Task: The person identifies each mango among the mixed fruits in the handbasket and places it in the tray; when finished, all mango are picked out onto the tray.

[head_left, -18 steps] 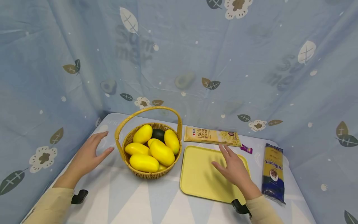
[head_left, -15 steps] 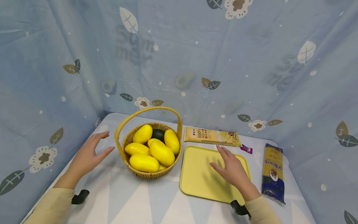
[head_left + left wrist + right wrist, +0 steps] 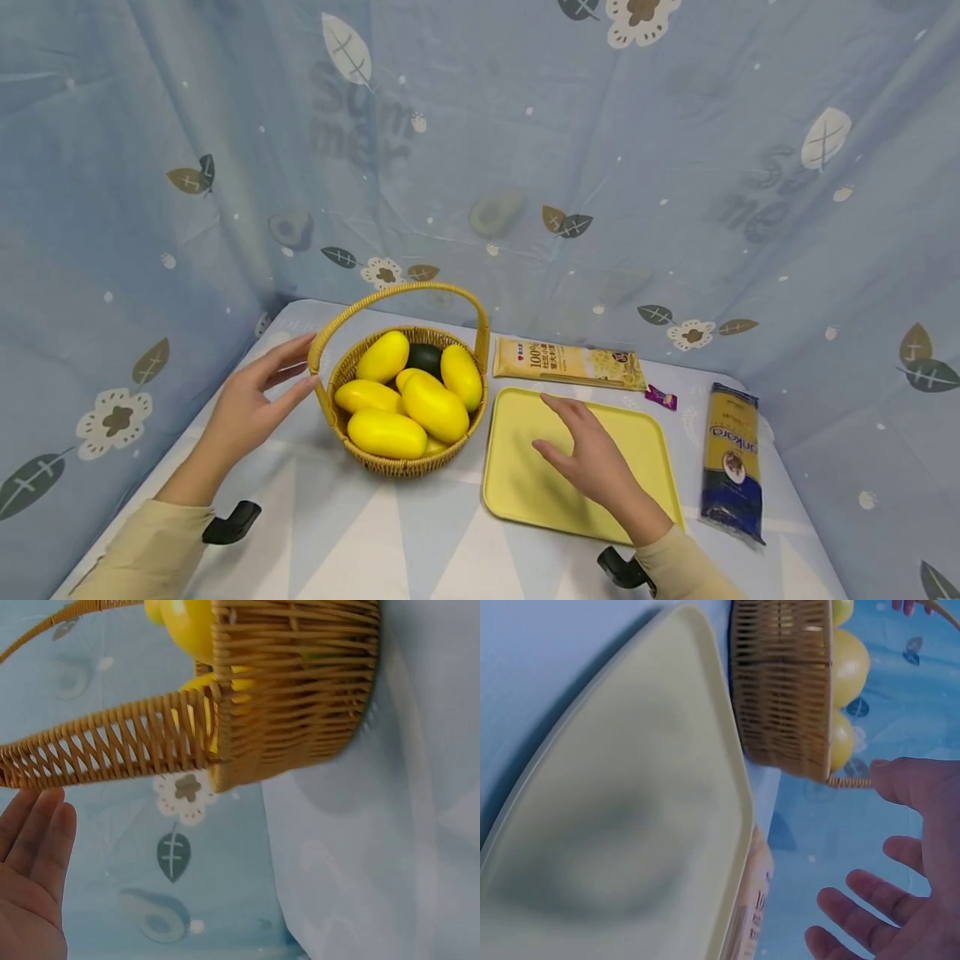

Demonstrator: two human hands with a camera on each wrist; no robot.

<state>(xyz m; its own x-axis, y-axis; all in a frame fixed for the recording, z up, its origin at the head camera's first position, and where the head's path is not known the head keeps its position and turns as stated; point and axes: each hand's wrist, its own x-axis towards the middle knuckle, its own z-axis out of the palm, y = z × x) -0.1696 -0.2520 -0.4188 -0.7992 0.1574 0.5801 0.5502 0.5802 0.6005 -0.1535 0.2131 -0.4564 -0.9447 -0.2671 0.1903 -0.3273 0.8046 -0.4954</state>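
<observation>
A wicker basket [image 3: 408,468] with a tall arched handle stands left of centre, filled with several yellow mangoes [image 3: 435,408] and one dark green fruit [image 3: 425,358]. My left hand [image 3: 251,408] is at the left foot of the handle, fingers extended, fingertips right at the wicker. In the left wrist view the fingers of that hand [image 3: 34,862] lie straight beside the handle strut [image 3: 112,746]. Over the yellow tray [image 3: 517,492] hovers my right hand [image 3: 592,458], its fingers spread and holding nothing. The right wrist view shows this hand [image 3: 900,877] apart from the basket.
Behind the tray lies a pasta packet [image 3: 566,364], with a small purple wrapper [image 3: 661,397] at its right end. A blue and gold packet [image 3: 732,467] lies at the right edge of the table. Patterned blue curtains [image 3: 480,150] enclose the table.
My left hand has moved right, up to the basket handle. The right hand has shifted left across the tray, towards the basket. The basket and packets have stayed put.
</observation>
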